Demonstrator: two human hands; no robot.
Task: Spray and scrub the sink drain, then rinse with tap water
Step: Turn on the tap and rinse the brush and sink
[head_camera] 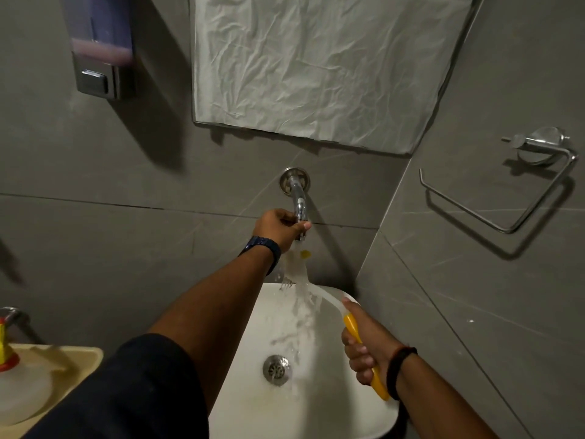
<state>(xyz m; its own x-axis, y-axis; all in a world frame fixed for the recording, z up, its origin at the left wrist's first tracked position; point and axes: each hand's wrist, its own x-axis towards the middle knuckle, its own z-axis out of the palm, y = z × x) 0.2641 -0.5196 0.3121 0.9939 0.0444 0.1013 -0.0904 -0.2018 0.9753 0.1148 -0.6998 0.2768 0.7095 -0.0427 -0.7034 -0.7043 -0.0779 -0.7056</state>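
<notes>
A white sink point(319, 413) sits low in the head view, with a round metal drain point(276, 369) in its bottom. A chrome tap point(298, 198) juts from the grey wall above it, and water streams down from it into the basin. My left hand point(278, 228) is shut on the tap's lower end. My right hand point(364, 346) grips the yellow handle of a brush point(329, 301). The brush's white neck rises up-left, and its head sits in the stream just under the spout.
A soap dispenser point(101, 55) hangs on the wall upper left. A mirror covered with white paper point(316, 64) is above the tap. A chrome towel ring point(519, 188) is on the right wall. A plastic jug with a yellow-red cap point(12, 369) stands at lower left.
</notes>
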